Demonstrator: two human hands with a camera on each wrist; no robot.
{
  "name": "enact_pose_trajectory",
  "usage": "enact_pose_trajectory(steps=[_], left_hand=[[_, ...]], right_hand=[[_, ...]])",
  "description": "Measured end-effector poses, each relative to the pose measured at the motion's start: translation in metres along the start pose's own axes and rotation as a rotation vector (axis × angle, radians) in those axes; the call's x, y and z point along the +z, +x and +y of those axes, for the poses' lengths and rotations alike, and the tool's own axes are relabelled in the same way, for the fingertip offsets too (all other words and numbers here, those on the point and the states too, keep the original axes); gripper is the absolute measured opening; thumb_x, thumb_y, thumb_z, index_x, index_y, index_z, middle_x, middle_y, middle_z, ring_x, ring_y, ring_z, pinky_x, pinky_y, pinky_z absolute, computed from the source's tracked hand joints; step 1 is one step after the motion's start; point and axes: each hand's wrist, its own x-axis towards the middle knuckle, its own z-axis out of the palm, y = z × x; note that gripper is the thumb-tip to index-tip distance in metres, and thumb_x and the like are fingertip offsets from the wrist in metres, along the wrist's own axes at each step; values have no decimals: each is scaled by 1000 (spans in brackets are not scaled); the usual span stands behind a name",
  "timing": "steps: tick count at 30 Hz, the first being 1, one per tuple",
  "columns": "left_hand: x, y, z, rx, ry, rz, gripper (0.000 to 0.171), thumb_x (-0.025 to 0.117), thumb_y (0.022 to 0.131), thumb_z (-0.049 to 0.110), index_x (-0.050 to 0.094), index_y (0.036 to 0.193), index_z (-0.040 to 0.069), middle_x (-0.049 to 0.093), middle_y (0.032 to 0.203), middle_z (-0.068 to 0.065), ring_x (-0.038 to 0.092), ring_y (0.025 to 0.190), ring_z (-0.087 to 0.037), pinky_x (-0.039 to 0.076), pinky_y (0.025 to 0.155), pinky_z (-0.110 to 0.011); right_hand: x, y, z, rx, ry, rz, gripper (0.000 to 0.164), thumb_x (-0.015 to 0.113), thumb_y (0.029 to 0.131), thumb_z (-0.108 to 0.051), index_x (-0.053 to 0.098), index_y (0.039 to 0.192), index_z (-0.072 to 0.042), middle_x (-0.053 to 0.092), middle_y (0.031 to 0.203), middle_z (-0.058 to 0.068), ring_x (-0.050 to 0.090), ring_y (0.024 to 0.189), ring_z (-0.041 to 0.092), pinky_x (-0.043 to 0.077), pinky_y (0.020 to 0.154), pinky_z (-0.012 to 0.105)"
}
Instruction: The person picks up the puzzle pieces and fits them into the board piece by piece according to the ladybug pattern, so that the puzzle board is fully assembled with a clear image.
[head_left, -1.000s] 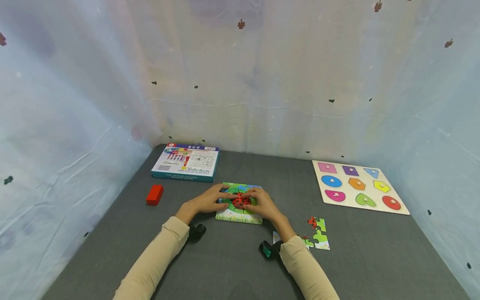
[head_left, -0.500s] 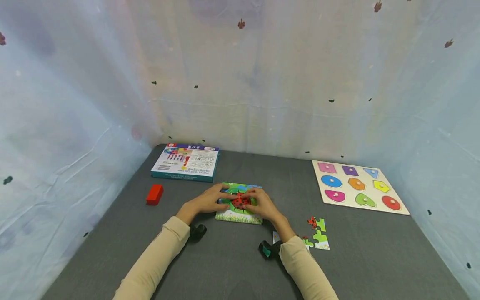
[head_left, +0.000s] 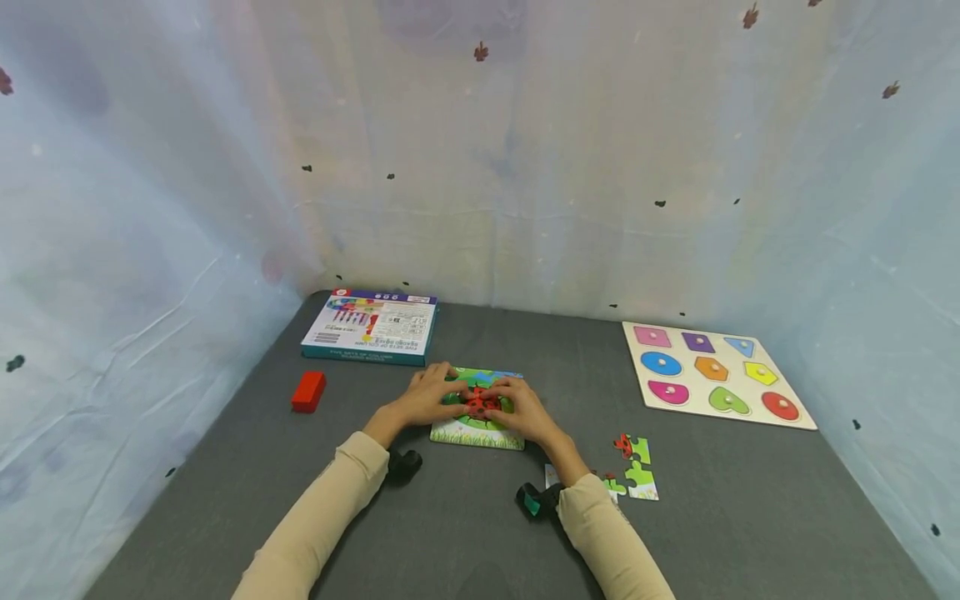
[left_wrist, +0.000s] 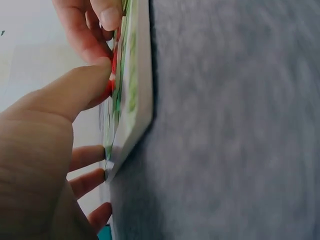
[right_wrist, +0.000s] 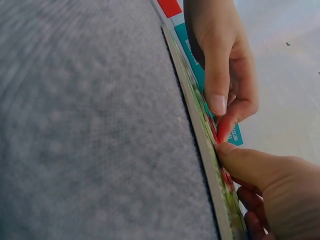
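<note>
A small jigsaw puzzle board (head_left: pixel 476 437) with a ladybug picture on green lies flat on the dark table. My left hand (head_left: pixel 423 400) comes in from the left, thumb and index finger touching the red ladybug pieces (head_left: pixel 478 403) while other fingers rest along the far left edge. From the right, my right hand (head_left: pixel 523 408) touches the same pieces, its index finger and thumb facing the left hand's. In the left wrist view the left thumb (left_wrist: pixel 87 85) presses on the raised red piece. The right thumb (right_wrist: pixel 245 162) lies on the puzzle face in the right wrist view.
Loose puzzle pieces (head_left: pixel 641 481) lie by my right forearm, partly hidden by it. A shape board (head_left: pixel 693 396) with knobbed pieces sits at the far right. At the left are a red block (head_left: pixel 308 392) and a flat boxed set (head_left: pixel 371 327). Fabric walls enclose the table.
My left hand has shifted slightly, its index finger now more bent and drawn back from the ladybug's middle. The right hand stays nearly still, and the view has tilted a little.
</note>
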Motion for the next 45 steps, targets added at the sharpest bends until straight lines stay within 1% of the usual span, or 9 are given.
enact_pose_trajectory(steps=[6, 10, 15, 19, 26, 31, 34, 40, 45], left_hand=[[8, 3, -1, -40, -10, 41, 11, 60, 88, 44, 59, 88, 33, 42, 119, -7, 35, 117, -30, 25, 98, -59], [9, 4, -1, -51, -27, 36, 11, 61, 88, 43, 58, 88, 33, 41, 121, -7, 33, 119, -29, 23, 99, -59], [6, 3, 1, -52, -38, 40, 11, 63, 87, 41, 61, 91, 31, 41, 121, -8, 33, 118, -30, 23, 99, -59], [5, 2, 2, -49, -34, 47, 13, 64, 87, 40, 63, 94, 30, 42, 122, -9, 34, 118, -31, 24, 99, -60], [6, 1, 1, -33, -32, 46, 14, 63, 88, 39, 62, 95, 28, 42, 125, -12, 34, 121, -32, 22, 101, -61], [7, 1, 0, -26, -41, 37, 14, 63, 88, 39, 62, 96, 28, 41, 125, -12, 33, 122, -33, 22, 102, -60], [7, 2, 0, -25, -47, 28, 14, 63, 88, 39, 62, 96, 27, 41, 125, -13, 32, 122, -33, 23, 102, -60], [8, 3, -2, -28, -38, 24, 14, 62, 89, 40, 61, 96, 28, 41, 127, -13, 32, 123, -33, 24, 101, -59], [7, 2, -1, -26, -44, 30, 13, 62, 89, 40, 61, 95, 28, 41, 126, -13, 33, 122, -33, 24, 101, -59]], right_hand=[[0, -1, -1, 9, 0, -14, 30, 70, 84, -14, 67, 111, -2, 57, 112, 11, 49, 105, 28, 41, 88, 47], [-5, 0, -3, -8, 20, -10, 29, 71, 83, -11, 67, 110, -2, 58, 110, 12, 52, 102, 29, 44, 85, 47], [-18, -5, -4, 17, 33, 11, 31, 70, 83, -12, 66, 112, -3, 59, 111, 12, 54, 104, 30, 46, 85, 49], [-36, -17, -3, 3, -9, 21, 33, 70, 83, -10, 64, 114, -2, 58, 116, 15, 53, 109, 32, 44, 88, 51], [-75, -53, 12, -20, -69, 51, 33, 70, 83, -10, 64, 114, -2, 60, 116, 14, 55, 109, 30, 44, 89, 51], [-102, -88, 21, 8, -110, 84, 34, 71, 83, -9, 64, 116, -5, 60, 117, 9, 55, 110, 26, 45, 89, 50], [-118, -110, 26, 35, -133, 98, 35, 71, 82, -7, 64, 116, -6, 60, 117, 7, 55, 109, 25, 45, 90, 42], [-139, -152, 43, 38, -171, 148, 35, 72, 80, -2, 64, 114, -3, 62, 112, 9, 58, 103, 22, 40, 90, 11], [-146, -175, 48, 90, -183, 144, 36, 74, 78, -3, 65, 113, -3, 63, 110, 9, 57, 103, 18, 37, 87, 6]])
